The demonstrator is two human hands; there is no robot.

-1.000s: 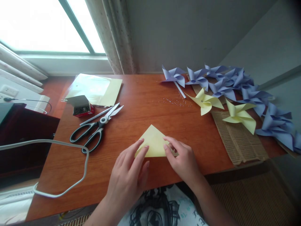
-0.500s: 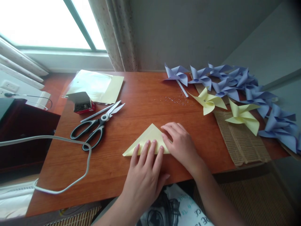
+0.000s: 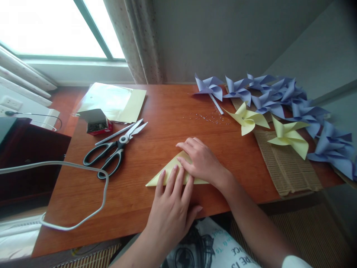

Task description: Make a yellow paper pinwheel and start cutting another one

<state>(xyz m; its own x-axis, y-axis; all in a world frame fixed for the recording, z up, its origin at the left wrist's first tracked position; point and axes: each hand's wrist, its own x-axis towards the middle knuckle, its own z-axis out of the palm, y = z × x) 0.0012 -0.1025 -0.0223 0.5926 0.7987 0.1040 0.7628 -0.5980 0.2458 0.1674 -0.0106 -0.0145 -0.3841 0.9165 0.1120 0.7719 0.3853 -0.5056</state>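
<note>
A sheet of pale yellow paper [image 3: 163,174], folded into a triangle, lies on the wooden table in front of me. My left hand [image 3: 171,201] rests flat on its lower edge with the fingers stretched out. Over the top and right part of the triangle lies my right hand [image 3: 199,160], its fingers extended and hiding the tip. To the left are black-and-grey scissors [image 3: 118,147] with parted blades, beside a thin rolled paper stick [image 3: 113,134].
Purple pinwheels [image 3: 269,104] and two yellow pinwheels [image 3: 290,136] sit at the right, partly on cardboard [image 3: 291,171]. A small red box [image 3: 99,128] stands by packed yellow paper [image 3: 136,106]. Tiny beads [image 3: 208,119] are scattered behind. A white cable [image 3: 103,197] crosses the left side.
My right hand has moved left from the triangle's right side onto its upper part, covering the tip. My left hand stays in place on the paper.
</note>
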